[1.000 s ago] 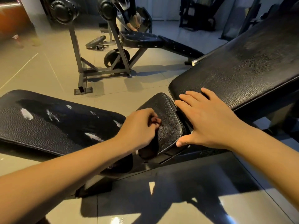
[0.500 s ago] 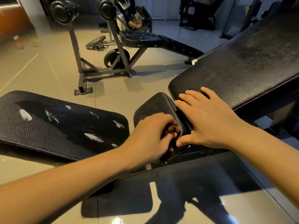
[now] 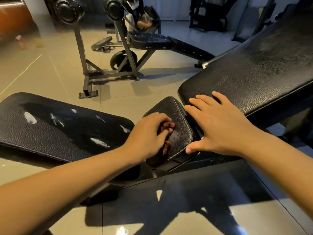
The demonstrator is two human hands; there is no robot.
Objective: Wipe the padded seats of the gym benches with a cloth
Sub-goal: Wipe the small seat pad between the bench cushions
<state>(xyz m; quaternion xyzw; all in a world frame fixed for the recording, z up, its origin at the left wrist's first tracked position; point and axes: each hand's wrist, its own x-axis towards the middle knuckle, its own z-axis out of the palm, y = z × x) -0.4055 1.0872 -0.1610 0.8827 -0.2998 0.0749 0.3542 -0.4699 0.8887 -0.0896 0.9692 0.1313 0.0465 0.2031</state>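
1. Where the small black seat pad (image 3: 179, 114) meets the tilted back pad (image 3: 254, 73), both hands rest on the bench.
2. The left hand (image 3: 149, 133) lies on the seat pad's near left part. Its fingers are curled in and clenched round a dark cloth (image 3: 156, 158).
3. The cloth bunches out beneath that hand at the pad's near edge. It is dark against dark padding, so its outline is hard to trace.
4. The right hand (image 3: 218, 128) lies flat, its fingers straight, spread and grasping nothing. The fingertips press on the lower edge of the back pad, and the thumb reaches to the seat pad's near right corner.
5. Just left of the seat pad lies a longer flat bench pad (image 3: 50, 136), its black surface marked with several white smears (image 3: 30, 117).
6. Farther off on the tiled floor (image 3: 50, 73) stands another bench (image 3: 149, 39) on a grey steel frame (image 3: 84, 65). A weight plate (image 3: 118, 60) leans upright against the frame, and a second plate lies flat behind it.
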